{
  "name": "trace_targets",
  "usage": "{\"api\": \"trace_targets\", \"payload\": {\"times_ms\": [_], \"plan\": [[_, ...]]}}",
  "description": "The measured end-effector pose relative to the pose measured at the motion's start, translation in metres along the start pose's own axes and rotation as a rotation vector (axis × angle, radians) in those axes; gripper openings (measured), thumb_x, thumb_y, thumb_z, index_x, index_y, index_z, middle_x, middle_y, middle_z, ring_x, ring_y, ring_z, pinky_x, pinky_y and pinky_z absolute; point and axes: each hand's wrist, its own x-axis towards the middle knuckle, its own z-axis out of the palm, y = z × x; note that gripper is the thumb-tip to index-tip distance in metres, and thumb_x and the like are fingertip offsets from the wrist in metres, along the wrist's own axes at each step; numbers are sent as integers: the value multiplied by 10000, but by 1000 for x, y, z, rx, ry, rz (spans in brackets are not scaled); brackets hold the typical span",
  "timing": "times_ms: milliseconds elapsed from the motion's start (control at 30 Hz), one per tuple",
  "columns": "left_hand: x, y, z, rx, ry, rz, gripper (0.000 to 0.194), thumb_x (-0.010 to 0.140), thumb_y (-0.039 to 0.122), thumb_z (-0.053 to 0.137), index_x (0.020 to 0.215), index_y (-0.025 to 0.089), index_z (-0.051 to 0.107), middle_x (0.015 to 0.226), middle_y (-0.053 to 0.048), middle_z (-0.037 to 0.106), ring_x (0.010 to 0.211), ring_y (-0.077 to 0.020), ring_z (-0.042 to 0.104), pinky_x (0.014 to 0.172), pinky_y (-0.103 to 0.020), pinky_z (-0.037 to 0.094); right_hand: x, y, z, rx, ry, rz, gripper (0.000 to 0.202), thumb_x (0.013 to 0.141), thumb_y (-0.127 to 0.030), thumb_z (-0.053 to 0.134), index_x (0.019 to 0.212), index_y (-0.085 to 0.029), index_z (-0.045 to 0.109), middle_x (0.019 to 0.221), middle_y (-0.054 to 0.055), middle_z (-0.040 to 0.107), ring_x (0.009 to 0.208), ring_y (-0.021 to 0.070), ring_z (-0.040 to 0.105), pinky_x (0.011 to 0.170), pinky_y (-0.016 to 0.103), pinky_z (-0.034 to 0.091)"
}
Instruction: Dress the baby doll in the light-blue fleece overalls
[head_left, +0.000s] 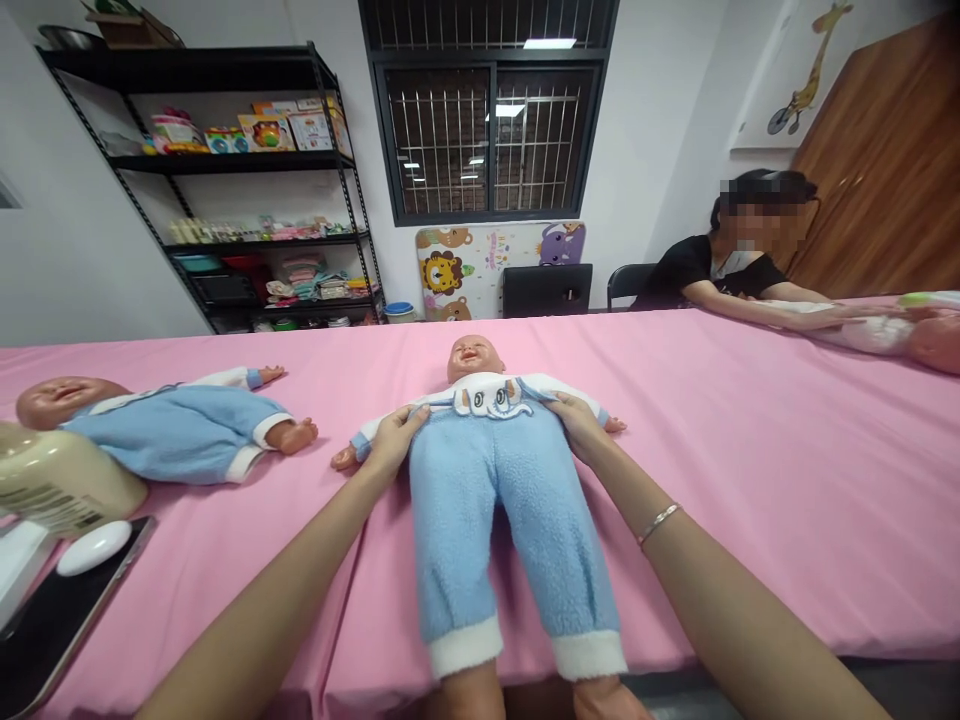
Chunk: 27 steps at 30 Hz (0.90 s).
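Note:
A baby doll (472,360) lies on its back on the pink cloth, head away from me, its feet at the near edge. It wears fluffy blue trousers (457,500) with white cuffs and a white top with an elephant face (491,398). My left hand (401,430) pinches the blue garment's edge at the doll's waist on the left side. On the right side, my right hand (577,418) grips the same garment's edge between thumb and fingers.
Another doll in blue (187,425) lies at the left, behind a cream bottle (67,480), a phone (67,610) and a white oval object (95,548). A person (720,260) handles a doll at the far right of the pink table (787,480).

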Motion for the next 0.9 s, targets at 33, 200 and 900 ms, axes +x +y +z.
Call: {"api": "trace_targets", "payload": {"times_ms": [33, 200, 900], "plan": [[0, 0, 1, 41, 59, 33, 350, 750, 472, 583, 886, 153, 625, 860, -27, 651, 813, -167, 577, 769, -271, 440, 1, -1, -2, 4, -12, 5, 283, 876, -347, 539, 1078, -150, 563, 1084, 66, 578, 930, 176, 575, 797, 357, 504], [-7, 11, 1, 295, 338, 298, 327, 750, 353, 607, 1011, 175, 526, 920, -46, 585, 856, -184, 564, 791, -306, 455, 3, -6, -10, 83, -55, 34, 308, 591, -222, 773, 858, -199, 622, 767, -8, 634, 792, 143, 573, 700, 249, 433], [-27, 14, 34, 797, 35, 339, 364, 895, 238, 318, 1175, 87, 495, 1228, -189, 517, 1238, -287, 422, 1047, -477, 340, -15, -26, 15, -354, 174, -426, 238, 630, -323, 673, 826, -194, 632, 897, 53, 617, 851, 205, 539, 750, 323, 391]]}}
